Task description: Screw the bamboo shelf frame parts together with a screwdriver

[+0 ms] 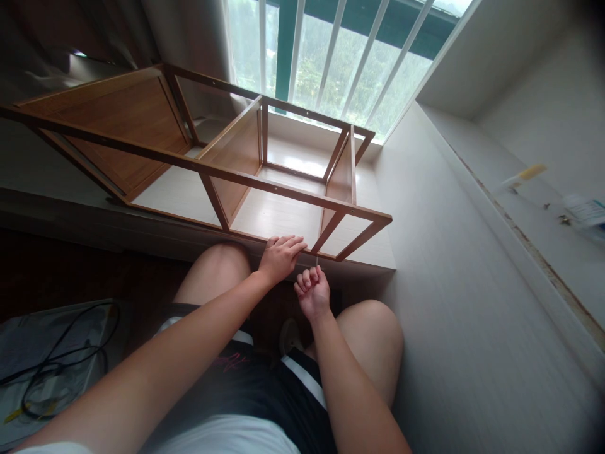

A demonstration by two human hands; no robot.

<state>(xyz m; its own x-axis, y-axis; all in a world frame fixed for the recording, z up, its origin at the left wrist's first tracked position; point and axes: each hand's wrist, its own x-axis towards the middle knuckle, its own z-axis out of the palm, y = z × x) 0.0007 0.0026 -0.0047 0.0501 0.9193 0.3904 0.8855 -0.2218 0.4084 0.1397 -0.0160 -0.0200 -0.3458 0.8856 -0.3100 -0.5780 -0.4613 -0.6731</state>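
Note:
A brown wooden shelf frame (236, 173) with several panels lies on its side on a pale ledge. My left hand (280, 257) grips its near lower rail, fingers closed over the wood close to a cross post. Just right of and below it, my right hand (312, 291) is curled, palm side up. Between its thumb and fingers it pinches a thin metal rod (317, 260), which points up to the underside of the same rail near the right end. The rod's lower part is hidden in the fist, so its full shape cannot be made out.
A pale wall panel (454, 271) rises close on the right, with a yellow-handled item (527, 175) and a blurred bottle (586, 211) on its shelf. The barred window (350, 57) is behind the frame. A black cable (61, 362) lies on a box at lower left.

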